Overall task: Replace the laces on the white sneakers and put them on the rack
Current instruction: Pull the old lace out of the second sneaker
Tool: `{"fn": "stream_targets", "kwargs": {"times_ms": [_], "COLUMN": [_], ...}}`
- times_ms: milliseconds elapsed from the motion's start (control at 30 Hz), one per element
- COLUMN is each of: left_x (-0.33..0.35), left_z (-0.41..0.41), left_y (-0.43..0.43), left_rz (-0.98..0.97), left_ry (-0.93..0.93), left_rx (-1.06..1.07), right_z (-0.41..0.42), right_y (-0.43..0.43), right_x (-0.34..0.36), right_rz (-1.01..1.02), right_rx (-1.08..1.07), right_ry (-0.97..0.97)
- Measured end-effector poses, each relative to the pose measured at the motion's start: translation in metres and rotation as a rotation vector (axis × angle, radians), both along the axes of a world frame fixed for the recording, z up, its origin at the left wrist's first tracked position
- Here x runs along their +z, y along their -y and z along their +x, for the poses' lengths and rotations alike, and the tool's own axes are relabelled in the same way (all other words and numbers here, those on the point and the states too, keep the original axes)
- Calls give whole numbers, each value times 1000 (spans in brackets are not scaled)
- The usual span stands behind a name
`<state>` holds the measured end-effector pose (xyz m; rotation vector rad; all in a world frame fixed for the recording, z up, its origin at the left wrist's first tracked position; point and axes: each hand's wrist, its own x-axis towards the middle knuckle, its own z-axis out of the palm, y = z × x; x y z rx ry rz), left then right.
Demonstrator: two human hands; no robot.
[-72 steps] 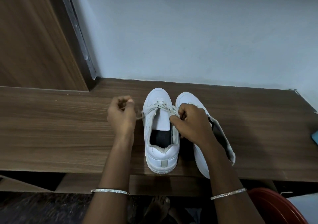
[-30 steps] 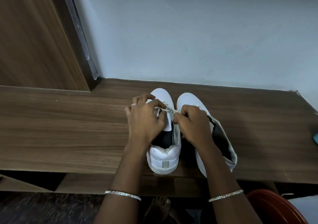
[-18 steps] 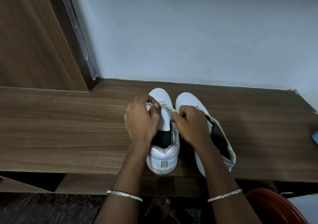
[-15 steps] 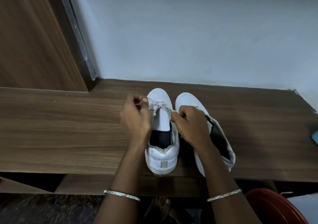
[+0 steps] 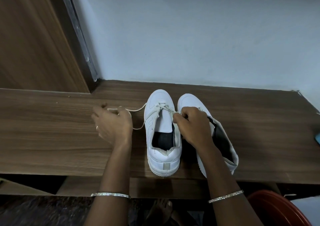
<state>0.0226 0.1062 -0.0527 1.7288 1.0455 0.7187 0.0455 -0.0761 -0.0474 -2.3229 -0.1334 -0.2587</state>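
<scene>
Two white sneakers stand side by side on a brown wooden shelf top, toes towards the wall. The left sneaker has a cream lace threaded through its front eyelets only. My left hand is out to the left of that shoe and holds one end of the lace, pulled sideways. My right hand pinches the lace at the shoe's right eyelet row. The right sneaker lies partly under my right wrist, its upper splayed open and its lacing mostly hidden.
A wooden door or panel rises at the back left, and a pale wall stands behind the shelf. A red tub sits at the lower right. A blue object shows at the right edge. My bare foot is below.
My left hand has left the top of the left sneaker and swung out to the left, drawing a length of lace through. My right hand has stayed at the eyelets.
</scene>
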Motion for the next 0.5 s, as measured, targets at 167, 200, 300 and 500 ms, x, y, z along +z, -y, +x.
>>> {"fn": "stream_targets", "kwargs": {"times_ms": [167,200,300,500], "left_x": [1,1,-2,-8], "left_z": [5,7,7,10], "left_y": [14,16,26,26], "left_rz": [351,325,390,473], "left_ry": [182,201,115,10], "left_rx": [-328,-434,-740,-814], "right_z": [-2,-2,-2,-4], "right_y": [0,0,1,-2], "right_x": [0,0,-1,-1], "right_rz": [2,2,-1,3], "right_rx": [1,2,9,16], "right_ry": [-3,-1,1,-38]}}
